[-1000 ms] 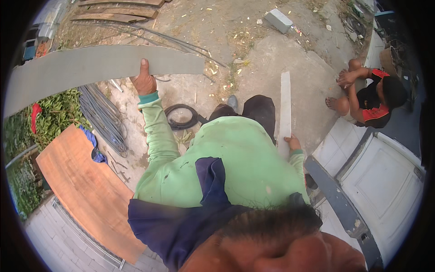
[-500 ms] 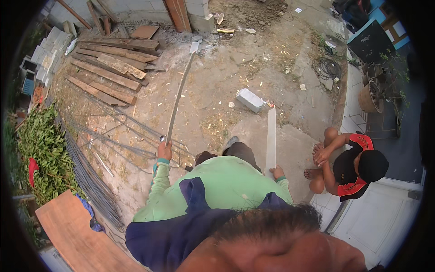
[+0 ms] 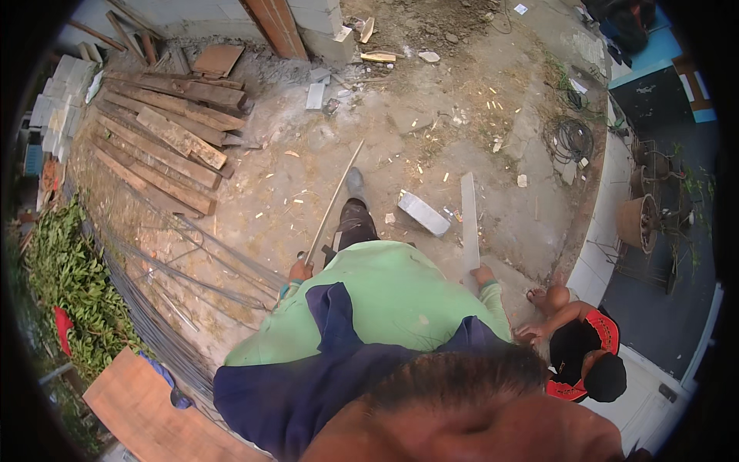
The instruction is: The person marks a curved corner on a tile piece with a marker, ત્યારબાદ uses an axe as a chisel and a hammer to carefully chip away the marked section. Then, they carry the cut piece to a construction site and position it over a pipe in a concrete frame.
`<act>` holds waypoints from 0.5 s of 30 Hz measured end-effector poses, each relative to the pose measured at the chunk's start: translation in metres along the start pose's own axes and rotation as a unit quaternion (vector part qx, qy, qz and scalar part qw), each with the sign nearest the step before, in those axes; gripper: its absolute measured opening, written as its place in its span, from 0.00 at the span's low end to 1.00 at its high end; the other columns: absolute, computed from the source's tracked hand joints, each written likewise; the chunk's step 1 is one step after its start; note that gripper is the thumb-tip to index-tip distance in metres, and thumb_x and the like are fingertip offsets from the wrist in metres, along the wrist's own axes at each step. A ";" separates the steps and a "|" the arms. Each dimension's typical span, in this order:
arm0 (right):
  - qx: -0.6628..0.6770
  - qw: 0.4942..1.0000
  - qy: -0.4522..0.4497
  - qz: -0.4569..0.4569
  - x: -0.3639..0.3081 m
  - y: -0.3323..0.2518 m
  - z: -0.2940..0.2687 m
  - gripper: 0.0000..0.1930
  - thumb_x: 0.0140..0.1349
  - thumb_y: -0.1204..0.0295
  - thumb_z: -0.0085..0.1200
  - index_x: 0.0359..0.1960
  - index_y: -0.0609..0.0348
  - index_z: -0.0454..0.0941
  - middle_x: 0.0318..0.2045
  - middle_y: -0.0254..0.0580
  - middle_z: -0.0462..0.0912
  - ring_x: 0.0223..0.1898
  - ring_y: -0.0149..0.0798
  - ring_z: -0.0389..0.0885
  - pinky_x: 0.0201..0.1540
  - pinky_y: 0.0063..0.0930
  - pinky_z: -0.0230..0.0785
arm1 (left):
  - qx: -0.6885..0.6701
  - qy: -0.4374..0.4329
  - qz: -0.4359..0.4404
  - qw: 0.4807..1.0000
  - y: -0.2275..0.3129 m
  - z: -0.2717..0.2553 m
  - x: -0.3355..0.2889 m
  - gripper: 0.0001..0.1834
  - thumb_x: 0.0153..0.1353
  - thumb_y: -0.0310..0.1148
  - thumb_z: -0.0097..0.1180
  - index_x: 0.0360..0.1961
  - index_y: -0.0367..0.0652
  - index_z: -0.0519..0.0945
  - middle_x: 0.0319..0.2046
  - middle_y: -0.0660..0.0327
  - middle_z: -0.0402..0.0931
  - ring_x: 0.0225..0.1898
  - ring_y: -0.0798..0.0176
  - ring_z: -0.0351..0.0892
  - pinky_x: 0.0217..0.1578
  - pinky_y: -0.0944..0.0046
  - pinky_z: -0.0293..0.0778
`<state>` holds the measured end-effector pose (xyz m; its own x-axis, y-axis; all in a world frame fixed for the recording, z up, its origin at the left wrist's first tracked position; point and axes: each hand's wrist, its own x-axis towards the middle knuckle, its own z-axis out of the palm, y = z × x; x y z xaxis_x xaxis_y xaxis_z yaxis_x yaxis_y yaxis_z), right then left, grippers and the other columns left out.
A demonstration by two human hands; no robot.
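My left hand [image 3: 301, 269] is closed around the lower end of a long thin wooden strip [image 3: 336, 199], whose far end tilts up and to the right. A small shiny round thing shows by its fingers, too small to make out. On the other side, my right hand [image 3: 483, 275] grips the near end of a pale flat board [image 3: 469, 219], which points ahead. Left of that board, on the ground, lies a light grey block [image 3: 423, 212]. One boot [image 3: 355, 185] is out in front of me, beside the strip.
Old planks [image 3: 158, 138] lie piled at the far left, with long metal rods [image 3: 146, 300] nearer. A person [image 3: 589, 346] sits low at my right. Coiled wire [image 3: 573, 140] and a plant pot [image 3: 637, 223] are farther right. A brown sheet [image 3: 146, 408] is at the lower left.
My left hand has come closer to my body, and the strip's far end has swung right. A boot has stepped forward. The seated person now appears lower in view.
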<state>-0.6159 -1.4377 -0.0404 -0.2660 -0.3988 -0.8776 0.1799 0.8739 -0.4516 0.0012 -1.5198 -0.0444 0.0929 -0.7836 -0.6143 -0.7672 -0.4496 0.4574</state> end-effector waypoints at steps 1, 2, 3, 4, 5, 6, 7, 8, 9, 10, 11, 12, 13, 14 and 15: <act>-0.018 0.999 0.009 -0.039 0.015 -0.027 0.016 0.23 0.56 0.84 0.49 0.56 0.65 0.67 0.41 0.62 0.80 0.32 0.64 0.83 0.31 0.57 0.81 | 0.003 0.008 0.022 1.000 0.007 -0.014 0.043 0.23 0.61 0.43 0.51 0.55 0.43 0.76 0.42 0.38 0.78 0.46 0.34 0.76 0.48 0.42 0.71; -0.023 0.999 0.012 -0.035 0.025 -0.056 0.020 0.23 0.56 0.84 0.49 0.56 0.65 0.67 0.41 0.62 0.80 0.32 0.64 0.83 0.31 0.57 0.81 | 0.010 0.009 0.023 1.000 0.031 -0.027 0.080 0.24 0.62 0.43 0.51 0.55 0.43 0.76 0.42 0.38 0.78 0.47 0.34 0.76 0.49 0.43 0.71; -0.047 0.999 0.011 -0.018 0.025 -0.075 0.022 0.24 0.56 0.84 0.49 0.57 0.65 0.67 0.41 0.61 0.80 0.31 0.64 0.84 0.30 0.57 0.81 | 0.021 0.003 0.011 1.000 0.049 -0.040 0.098 0.24 0.62 0.43 0.51 0.55 0.42 0.76 0.43 0.38 0.78 0.47 0.35 0.76 0.49 0.44 0.71; -0.079 0.997 0.011 0.001 0.023 -0.098 0.025 0.24 0.56 0.84 0.49 0.57 0.65 0.67 0.41 0.61 0.80 0.31 0.63 0.84 0.30 0.57 0.80 | 0.001 0.010 0.004 1.000 0.071 -0.048 0.110 0.24 0.62 0.44 0.51 0.55 0.42 0.76 0.43 0.38 0.78 0.48 0.35 0.75 0.50 0.44 0.70; -0.094 0.995 0.029 0.021 0.008 -0.116 0.019 0.24 0.56 0.84 0.49 0.57 0.65 0.68 0.41 0.61 0.80 0.31 0.63 0.84 0.30 0.56 0.80 | -0.013 0.004 0.017 1.000 0.105 -0.051 0.135 0.24 0.63 0.44 0.51 0.55 0.41 0.76 0.43 0.38 0.78 0.48 0.35 0.75 0.50 0.44 0.70; -0.108 0.994 0.003 0.027 0.014 -0.139 0.046 0.24 0.56 0.84 0.49 0.57 0.65 0.68 0.41 0.61 0.80 0.31 0.63 0.84 0.30 0.56 0.80 | 0.025 0.011 0.012 1.000 0.106 -0.080 0.156 0.24 0.63 0.44 0.51 0.54 0.40 0.76 0.43 0.38 0.78 0.48 0.35 0.75 0.50 0.44 0.70; -0.112 0.993 -0.014 0.026 0.020 -0.162 0.069 0.24 0.56 0.84 0.49 0.57 0.65 0.68 0.41 0.60 0.80 0.31 0.62 0.84 0.30 0.56 0.79 | 0.061 0.016 0.016 0.998 0.106 -0.102 0.182 0.24 0.63 0.45 0.51 0.53 0.39 0.76 0.43 0.39 0.78 0.48 0.35 0.75 0.50 0.44 0.70; -0.116 0.993 -0.010 0.036 0.018 -0.175 0.073 0.24 0.55 0.84 0.49 0.57 0.65 0.68 0.41 0.60 0.80 0.31 0.62 0.84 0.30 0.56 0.79 | 0.064 0.006 0.017 0.998 0.132 -0.113 0.201 0.24 0.63 0.45 0.51 0.53 0.39 0.76 0.43 0.39 0.78 0.48 0.35 0.75 0.50 0.44 0.70; -0.142 0.989 0.015 0.047 0.016 -0.191 0.066 0.23 0.55 0.80 0.51 0.55 0.65 0.70 0.41 0.59 0.81 0.33 0.60 0.84 0.33 0.52 0.78 | 0.025 -0.002 0.035 0.999 0.179 -0.122 0.215 0.24 0.63 0.44 0.51 0.51 0.34 0.76 0.43 0.36 0.77 0.49 0.33 0.74 0.50 0.44 0.69; -0.172 0.983 0.030 0.052 0.018 -0.209 0.065 0.21 0.55 0.76 0.53 0.53 0.65 0.73 0.41 0.58 0.82 0.36 0.57 0.84 0.37 0.49 0.77 | -0.014 0.000 0.046 0.999 0.211 -0.133 0.228 0.25 0.63 0.43 0.51 0.49 0.29 0.76 0.43 0.33 0.76 0.49 0.32 0.74 0.51 0.45 0.69; -0.203 0.977 0.038 0.051 0.024 -0.235 0.069 0.21 0.55 0.72 0.55 0.51 0.65 0.75 0.41 0.57 0.83 0.39 0.54 0.83 0.41 0.46 0.76 | -0.015 0.004 0.043 0.999 0.224 -0.141 0.253 0.25 0.63 0.43 0.51 0.49 0.29 0.76 0.43 0.33 0.76 0.49 0.32 0.74 0.51 0.45 0.69; -0.234 0.970 0.045 0.049 0.034 -0.259 0.073 0.21 0.55 0.68 0.57 0.49 0.65 0.78 0.41 0.57 0.83 0.42 0.52 0.83 0.44 0.42 0.74 | 0.012 0.007 0.047 0.999 0.236 -0.149 0.278 0.24 0.63 0.44 0.51 0.49 0.32 0.76 0.43 0.35 0.77 0.49 0.33 0.74 0.50 0.45 0.69; -0.265 0.962 0.051 0.045 0.045 -0.283 0.076 0.21 0.54 0.64 0.59 0.47 0.65 0.81 0.42 0.56 0.84 0.44 0.49 0.83 0.48 0.39 0.73 | 0.038 0.010 0.050 0.998 0.248 -0.155 0.301 0.24 0.63 0.46 0.51 0.50 0.36 0.76 0.42 0.38 0.78 0.48 0.34 0.75 0.50 0.44 0.70; -0.268 0.961 0.053 0.041 0.057 -0.302 0.072 0.21 0.54 0.64 0.59 0.47 0.65 0.81 0.42 0.56 0.84 0.44 0.49 0.83 0.48 0.39 0.73 | 0.059 -0.002 0.044 0.997 0.267 -0.155 0.325 0.24 0.63 0.45 0.50 0.49 0.34 0.76 0.42 0.37 0.78 0.49 0.35 0.75 0.50 0.44 0.70; -0.242 0.969 0.042 -0.004 0.073 -0.318 0.070 0.21 0.54 0.64 0.59 0.47 0.65 0.80 0.41 0.56 0.84 0.43 0.49 0.84 0.48 0.39 0.73 | 0.056 0.006 0.043 0.997 0.284 -0.157 0.344 0.24 0.63 0.45 0.50 0.49 0.34 0.76 0.42 0.37 0.78 0.49 0.35 0.75 0.50 0.44 0.70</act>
<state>-0.6263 -1.7644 0.0284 -0.3454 -0.3998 -0.8490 -0.2832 0.9069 -0.3119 -0.0850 -1.9848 -0.0250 0.0303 -0.8230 -0.5673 -0.8389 -0.3295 0.4332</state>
